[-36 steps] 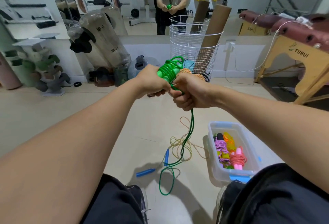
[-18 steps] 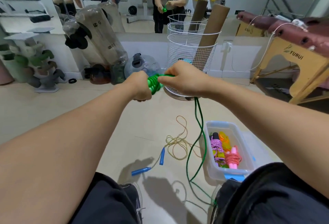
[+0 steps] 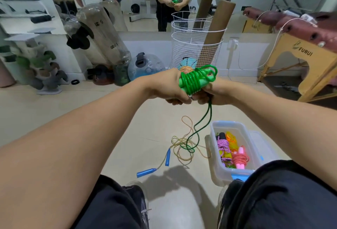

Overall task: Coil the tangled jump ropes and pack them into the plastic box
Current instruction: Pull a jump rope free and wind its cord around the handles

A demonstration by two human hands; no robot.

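Note:
A green jump rope (image 3: 196, 81) is wound in tight turns round its green handles, held at chest height. My left hand (image 3: 167, 87) grips the bundle from the left. My right hand (image 3: 212, 94) pinches the rope just under the bundle on the right. A loose green loop hangs down from there to the floor. On the floor lies a tangled beige rope with blue handles (image 3: 166, 157). To its right stands the clear plastic box (image 3: 217, 148) with several coiled ropes in purple, orange and pink.
A white wire basket (image 3: 184, 46) with cardboard tubes stands ahead by the mirror wall. Clear weight bags and a water bag (image 3: 144, 65) lie at the left, a wooden massage table (image 3: 299, 53) at the right. The box lid (image 3: 259, 145) lies beside the box.
My right hand has come from over the bundle down to its lower right, adding a turn. The hanging green loop is shorter and has lifted off most of the floor.

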